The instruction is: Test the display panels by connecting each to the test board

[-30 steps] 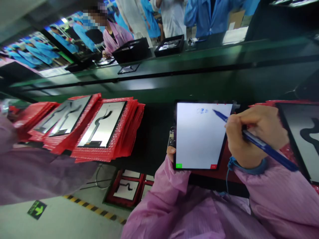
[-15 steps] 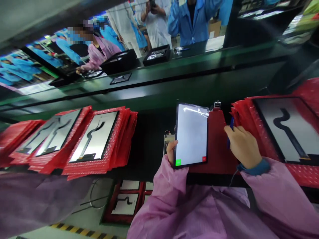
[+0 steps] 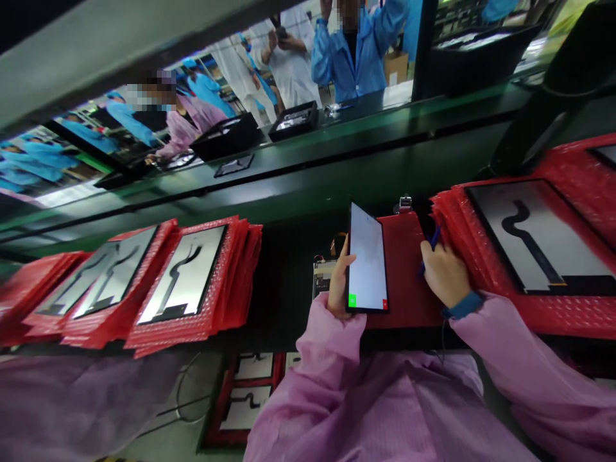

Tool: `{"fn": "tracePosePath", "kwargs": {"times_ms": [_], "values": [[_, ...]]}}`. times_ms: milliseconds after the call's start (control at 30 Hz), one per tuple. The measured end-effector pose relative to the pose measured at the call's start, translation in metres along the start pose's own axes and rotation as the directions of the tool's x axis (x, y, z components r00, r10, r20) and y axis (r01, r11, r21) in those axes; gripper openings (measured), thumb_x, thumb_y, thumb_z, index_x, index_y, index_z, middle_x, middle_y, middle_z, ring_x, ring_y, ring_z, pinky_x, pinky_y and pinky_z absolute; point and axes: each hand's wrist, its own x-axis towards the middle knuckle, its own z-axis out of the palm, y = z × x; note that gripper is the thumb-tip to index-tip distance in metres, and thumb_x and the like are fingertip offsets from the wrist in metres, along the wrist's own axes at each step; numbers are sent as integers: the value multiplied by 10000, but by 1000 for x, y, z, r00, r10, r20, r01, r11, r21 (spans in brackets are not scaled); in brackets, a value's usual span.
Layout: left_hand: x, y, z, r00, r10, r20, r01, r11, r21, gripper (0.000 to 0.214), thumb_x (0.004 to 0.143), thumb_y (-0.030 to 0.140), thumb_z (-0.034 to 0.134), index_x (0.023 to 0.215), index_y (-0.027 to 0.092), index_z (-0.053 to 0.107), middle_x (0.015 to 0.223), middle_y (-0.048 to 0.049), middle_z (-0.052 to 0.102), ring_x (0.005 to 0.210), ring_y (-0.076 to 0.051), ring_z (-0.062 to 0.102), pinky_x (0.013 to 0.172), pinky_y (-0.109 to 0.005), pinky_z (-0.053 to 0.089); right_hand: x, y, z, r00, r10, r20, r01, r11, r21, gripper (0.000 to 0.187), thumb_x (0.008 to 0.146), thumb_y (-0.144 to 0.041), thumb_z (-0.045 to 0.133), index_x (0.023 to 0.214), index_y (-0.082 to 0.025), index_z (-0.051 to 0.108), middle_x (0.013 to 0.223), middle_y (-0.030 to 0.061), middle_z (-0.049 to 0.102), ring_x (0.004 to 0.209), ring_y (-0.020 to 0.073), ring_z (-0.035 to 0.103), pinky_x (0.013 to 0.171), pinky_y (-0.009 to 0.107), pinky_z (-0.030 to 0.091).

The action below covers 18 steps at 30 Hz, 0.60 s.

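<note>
My left hand (image 3: 341,282) grips the left edge of a lit display panel (image 3: 367,263), thumb on its front. The panel is tilted, its white screen showing a green square and a red square along the bottom. Beneath and to its right lies a red mat (image 3: 407,276). My right hand (image 3: 446,273), a blue band at its wrist, is closed round a blue pen (image 3: 434,239) over the mat's right side. A circuit board (image 3: 321,274) sits just left of my left hand, partly hidden by it.
Red bubble bags (image 3: 235,276) with panels on top are piled at left. Another bagged pile with a panel (image 3: 534,237) stands close to my right hand. A small metal connector (image 3: 405,204) sits behind the mat. Co-workers stand beyond the green ledge (image 3: 289,173).
My left hand has turned the display panel, so its screen now appears narrower and more edge-on. My right hand still holds the pen. The whole view has shifted slightly.
</note>
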Motion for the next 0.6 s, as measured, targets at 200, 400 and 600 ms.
{"fn": "tracePosePath", "kwargs": {"times_ms": [200, 400, 600], "values": [[10, -2, -1, 989, 144, 41, -146, 987, 71, 626, 736, 276, 629, 1361, 273, 588, 1421, -5, 630, 1362, -295, 541, 1092, -387, 466, 14, -5, 5, 998, 41, -51, -38, 998, 57, 332, 956, -52, 312, 1118, -110, 596, 1063, 208, 644, 966, 257, 601, 591, 289, 319], [1, 7, 13, 941, 302, 152, -325, 933, 156, 748, 712, 187, 644, 1436, 336, 523, 1536, 13, 522, 1451, -283, 445, 1172, -400, 395, 24, -5, 6, 994, 57, -93, -43, 989, 145, 391, 949, -23, 266, 1063, -86, 635, 978, 217, 669, 915, 267, 617, 651, 316, 356], [-3, 19, 17, 923, 330, 199, -383, 838, 389, 387, 802, 194, 601, 1161, 261, 729, 1383, -10, 649, 1417, -308, 474, 1218, -429, 322, 17, -4, -14, 970, 60, -235, 23, 941, 338, 233, 933, -103, 441, 1083, -128, 617, 982, 150, 686, 946, 239, 637, 749, 315, 450]]}}
